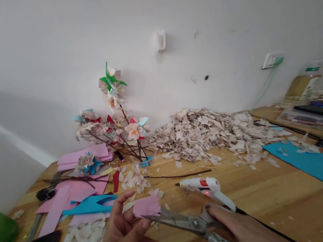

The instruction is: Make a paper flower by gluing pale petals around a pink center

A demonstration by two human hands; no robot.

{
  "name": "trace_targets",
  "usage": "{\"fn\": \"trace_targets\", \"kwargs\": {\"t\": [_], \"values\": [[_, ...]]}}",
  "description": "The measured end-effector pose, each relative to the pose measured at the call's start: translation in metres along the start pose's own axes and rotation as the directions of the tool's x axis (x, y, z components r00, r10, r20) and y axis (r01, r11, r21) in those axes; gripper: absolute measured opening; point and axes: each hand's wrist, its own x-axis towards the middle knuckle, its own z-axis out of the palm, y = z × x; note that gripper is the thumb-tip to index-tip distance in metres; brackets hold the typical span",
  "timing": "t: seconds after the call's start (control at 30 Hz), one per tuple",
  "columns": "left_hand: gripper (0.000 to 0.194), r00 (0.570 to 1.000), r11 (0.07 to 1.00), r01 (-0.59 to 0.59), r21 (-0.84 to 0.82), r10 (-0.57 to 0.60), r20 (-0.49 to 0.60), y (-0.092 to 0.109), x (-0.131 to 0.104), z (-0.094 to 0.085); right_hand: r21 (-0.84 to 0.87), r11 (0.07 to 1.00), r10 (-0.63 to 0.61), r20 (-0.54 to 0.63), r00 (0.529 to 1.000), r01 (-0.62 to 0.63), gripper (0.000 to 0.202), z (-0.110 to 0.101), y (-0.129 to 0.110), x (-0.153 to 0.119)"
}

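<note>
While left hand (122, 236) pinches pink paper (146, 206) | right hand (244, 225) curls round scissors (196, 223) | blades (172, 220) at paper's edge

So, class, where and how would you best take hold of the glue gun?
I'd grip the glue gun by its handle, coming from the near right. The handle slants that way, beside the right hand, while the nozzle points left. A red light glows, so the nozzle may be hot. That hand holds the scissors, which should go down first.
</note>
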Motion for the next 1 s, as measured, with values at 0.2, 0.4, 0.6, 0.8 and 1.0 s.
{"fn": "trace_targets", "kwargs": {"t": [0.2, 0.4, 0.6, 0.8, 1.0], "values": [[0.074, 1.000, 1.000, 0.018, -0.023, -0.017, 0.015, 0.002, 0.001, 0.002, 0.014, 0.999, -0.030, 0.016, 0.999, 0.030, 0.029, 0.001, 0.004, 0.002], [0.076, 0.998, 0.998, 0.054, -0.034, -0.053, 0.036, 0.003, 0.001, 0.000, 0.010, 1.000, -0.028, -0.007, 1.000, 0.028, 0.041, 0.001, 0.007, 0.000], [0.073, 0.999, 0.998, 0.039, -0.041, -0.039, 0.006, 0.001, 0.001, 0.002, 0.004, 1.000, -0.029, -0.007, 1.000, 0.029, 0.021, -0.002, -0.004, 0.001], [0.070, 0.999, 0.999, 0.015, -0.030, -0.017, -0.040, 0.000, 0.001, 0.001, 0.005, 0.999, -0.053, 0.021, 0.998, 0.053, 0.021, -0.001, 0.000, 0.004], [0.069, 1.000, 1.000, -0.001, -0.027, 0.001, -0.018, 0.002, 0.000, 0.001, 0.007, 0.999, -0.039, -0.007, 0.999, 0.039, 0.021, 0.001, 0.000, 0.003]]}}
